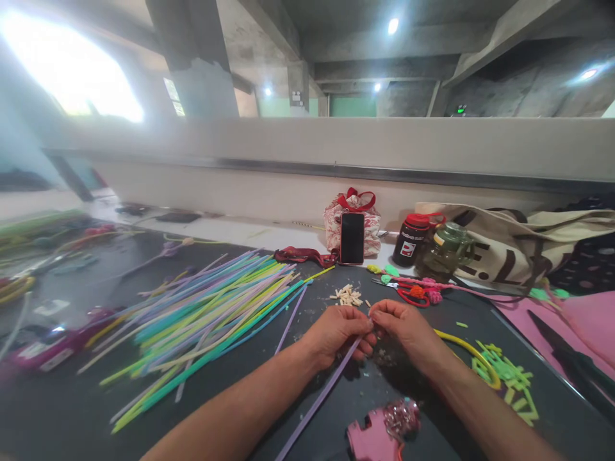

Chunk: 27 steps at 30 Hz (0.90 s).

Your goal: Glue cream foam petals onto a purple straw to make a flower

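Note:
Between my two hands is the end of a long purple tube-like strip (323, 398), which runs down toward the bottom edge of the view. My left hand (343, 333) grips it near the end, fingers curled. At the tip, my right hand (394, 323) pinches with thumb and forefinger; whether a small piece sits there is hidden by the fingers. Just beyond the hands lies a small heap of short cream pieces (348, 295). A pink item with a clear beaded part (379, 432) rests below my hands on the dark table.
Many coloured strips (206, 326) spread over the left side. Right of my hands are short green pieces (509, 378), a yellow loop (473, 349) and red-handled scissors (408, 294). A phone (352, 238), dark bottle (410, 242), green jug (444, 251) and canvas bag (500, 246) line the back.

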Available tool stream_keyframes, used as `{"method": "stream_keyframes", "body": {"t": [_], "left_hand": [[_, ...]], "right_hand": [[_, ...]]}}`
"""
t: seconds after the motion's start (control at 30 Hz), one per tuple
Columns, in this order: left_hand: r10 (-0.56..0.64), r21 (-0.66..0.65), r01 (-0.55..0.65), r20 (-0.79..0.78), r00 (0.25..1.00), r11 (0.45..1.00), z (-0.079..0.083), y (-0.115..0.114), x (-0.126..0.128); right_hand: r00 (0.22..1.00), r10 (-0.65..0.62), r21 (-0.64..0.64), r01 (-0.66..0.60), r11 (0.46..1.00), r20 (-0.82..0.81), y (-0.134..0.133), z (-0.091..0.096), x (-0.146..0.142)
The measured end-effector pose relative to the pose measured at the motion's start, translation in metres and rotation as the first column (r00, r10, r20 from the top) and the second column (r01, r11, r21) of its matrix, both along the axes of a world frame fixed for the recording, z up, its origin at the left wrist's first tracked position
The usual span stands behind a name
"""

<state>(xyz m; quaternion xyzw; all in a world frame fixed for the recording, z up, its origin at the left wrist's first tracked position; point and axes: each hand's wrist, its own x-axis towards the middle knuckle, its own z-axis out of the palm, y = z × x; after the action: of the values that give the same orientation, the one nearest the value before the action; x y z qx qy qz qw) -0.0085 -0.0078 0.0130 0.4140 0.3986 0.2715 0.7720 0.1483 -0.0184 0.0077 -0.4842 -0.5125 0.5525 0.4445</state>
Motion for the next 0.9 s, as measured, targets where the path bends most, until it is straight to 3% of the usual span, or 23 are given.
{"method": "stream_keyframes", "body": {"t": [0.43, 0.77, 0.9], "left_hand": [[0.010, -0.080, -0.006, 0.052, 0.999, 0.997, -0.004, 0.002, -0.013], [0.047, -0.107, -0.040, 0.062, 0.997, 0.993, -0.008, 0.000, -0.011], [0.056, -0.106, -0.049, 0.063, 0.996, 0.993, -0.010, -0.001, -0.009]], "right_hand": [[0.994, -0.012, 0.064, 0.005, 0.998, 0.112, -0.003, 0.003, -0.001], [0.948, -0.035, 0.238, -0.043, 0.970, 0.316, -0.007, 0.006, -0.006], [0.942, -0.031, 0.236, -0.051, 0.970, 0.334, -0.005, 0.003, -0.004]]}}
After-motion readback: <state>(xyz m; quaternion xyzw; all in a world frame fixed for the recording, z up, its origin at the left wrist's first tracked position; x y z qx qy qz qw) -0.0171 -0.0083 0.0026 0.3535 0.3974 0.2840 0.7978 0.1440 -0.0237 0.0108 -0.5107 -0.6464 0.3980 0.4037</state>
